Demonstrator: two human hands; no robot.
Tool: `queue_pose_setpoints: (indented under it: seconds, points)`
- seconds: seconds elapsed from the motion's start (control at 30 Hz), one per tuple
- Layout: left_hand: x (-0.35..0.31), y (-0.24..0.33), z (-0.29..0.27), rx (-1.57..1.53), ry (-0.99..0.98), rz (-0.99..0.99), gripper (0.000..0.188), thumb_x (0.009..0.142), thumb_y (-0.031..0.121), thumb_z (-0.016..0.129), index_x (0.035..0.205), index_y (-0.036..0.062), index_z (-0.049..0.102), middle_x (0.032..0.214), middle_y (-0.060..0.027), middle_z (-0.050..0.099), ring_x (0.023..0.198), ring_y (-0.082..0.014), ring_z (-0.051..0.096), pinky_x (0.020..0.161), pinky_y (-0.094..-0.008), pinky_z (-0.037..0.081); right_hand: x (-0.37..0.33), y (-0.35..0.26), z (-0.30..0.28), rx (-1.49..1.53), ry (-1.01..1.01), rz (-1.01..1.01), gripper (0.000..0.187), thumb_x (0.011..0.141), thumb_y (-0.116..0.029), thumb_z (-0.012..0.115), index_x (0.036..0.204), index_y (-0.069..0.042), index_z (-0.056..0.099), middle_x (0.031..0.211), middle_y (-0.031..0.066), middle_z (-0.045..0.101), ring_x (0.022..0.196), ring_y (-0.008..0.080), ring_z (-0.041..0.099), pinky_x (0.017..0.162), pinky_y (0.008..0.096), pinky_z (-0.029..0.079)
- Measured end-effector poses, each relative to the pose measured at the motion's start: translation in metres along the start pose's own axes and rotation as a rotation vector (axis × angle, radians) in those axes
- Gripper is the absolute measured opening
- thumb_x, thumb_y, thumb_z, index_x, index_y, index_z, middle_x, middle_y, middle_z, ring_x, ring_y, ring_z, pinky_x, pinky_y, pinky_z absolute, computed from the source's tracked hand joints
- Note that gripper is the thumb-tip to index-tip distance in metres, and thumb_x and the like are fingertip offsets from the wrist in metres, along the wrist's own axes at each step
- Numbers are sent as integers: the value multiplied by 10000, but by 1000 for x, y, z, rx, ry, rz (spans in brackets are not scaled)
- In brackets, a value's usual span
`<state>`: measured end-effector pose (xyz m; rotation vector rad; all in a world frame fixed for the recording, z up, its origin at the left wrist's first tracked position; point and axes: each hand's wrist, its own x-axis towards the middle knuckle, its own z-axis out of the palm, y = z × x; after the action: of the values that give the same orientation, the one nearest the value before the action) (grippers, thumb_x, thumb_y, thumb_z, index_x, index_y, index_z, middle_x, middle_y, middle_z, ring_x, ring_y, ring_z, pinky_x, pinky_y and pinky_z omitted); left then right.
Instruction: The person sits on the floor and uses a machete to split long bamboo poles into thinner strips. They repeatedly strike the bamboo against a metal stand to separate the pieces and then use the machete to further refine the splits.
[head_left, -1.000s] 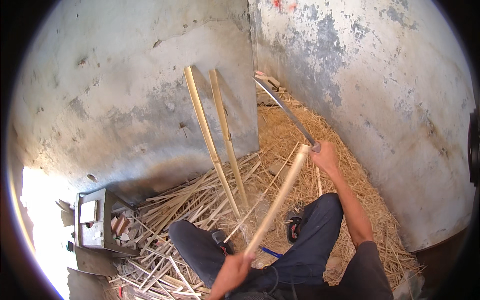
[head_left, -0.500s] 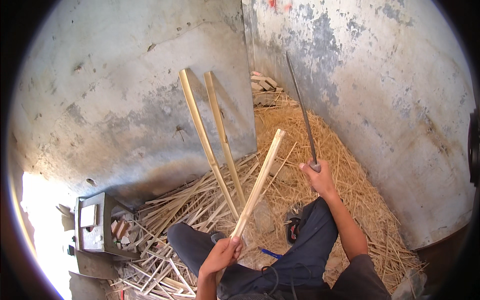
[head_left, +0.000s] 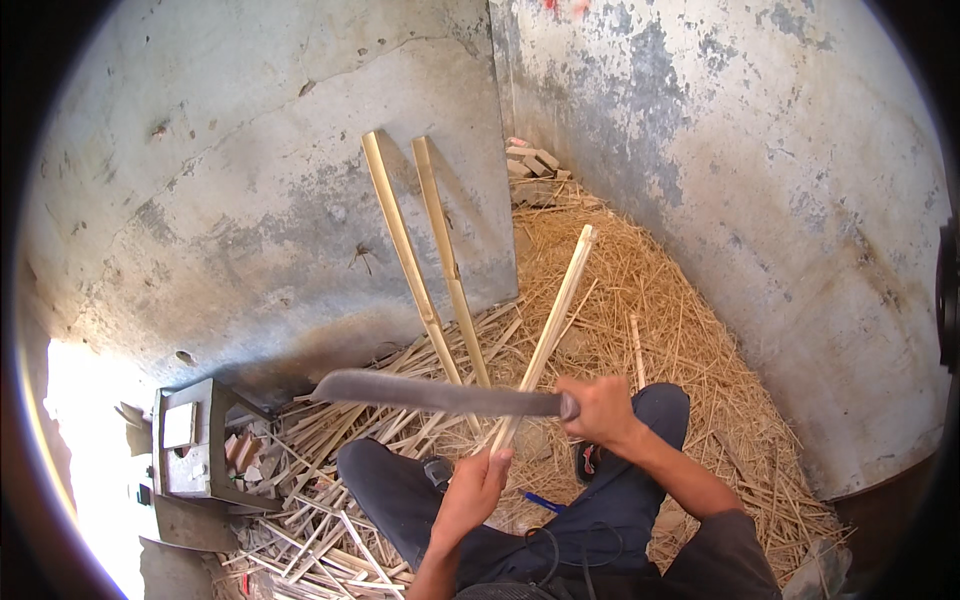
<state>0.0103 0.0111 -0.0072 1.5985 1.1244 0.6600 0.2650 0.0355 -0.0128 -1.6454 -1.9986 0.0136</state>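
Observation:
My left hand is closed round the lower end of a pale split bamboo strip, which slants up and away to the right. In my right hand is the handle of a long machete, its dark blade lying nearly level and pointing left. The blade passes in front of the strip, a little above my left hand; whether the two touch I cannot tell. Beyond it, two longer bamboo strips lean on the left wall.
Loose slats and straw-like shavings cover the floor round my bent legs. At the left stands a grey box-like frame with broken pieces inside. Bricks lie in the far corner between worn walls. A blue pen-like object lies between my legs.
My right hand has swung the machete down from upright to level across the bamboo strip. The left hand has moved slightly right and up, with the strip shifting right.

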Motion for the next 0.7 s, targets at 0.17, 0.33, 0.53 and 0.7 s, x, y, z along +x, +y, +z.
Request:
queue_pose_setpoints:
  seconds: [0.17,0.33,0.53,0.7]
  points:
    - [-20,-7,-4,93,8,-91,457,1085,324,510,843,-58,574,619,-147,513,577,-243,463,597,-416,441,31,51,-8,115,136,106,233,680,-232,725,903,-171,755,600,125,646,554,311,679,541,432,528]
    - [-17,-11,4,75,15,-55,454,1078,316,529,828,-61,569,599,-154,495,563,-233,445,584,-411,434,25,26,-1,-13,75,-6,204,694,-228,706,883,-170,756,597,122,646,540,297,672,538,435,522]
    - [-40,-24,-13,60,8,-81,437,1079,309,530,829,-46,576,578,-109,465,545,-183,440,556,-385,420,54,99,0,-15,215,242,193,851,-207,623,889,-73,758,624,178,642,538,307,645,550,411,517]
    - [-100,-52,-40,13,-84,-206,429,1085,334,528,839,-6,616,598,-18,520,567,-104,484,539,-330,429,65,209,-41,100,276,663,224,832,-185,679,778,32,677,586,123,600,540,242,555,575,424,442]
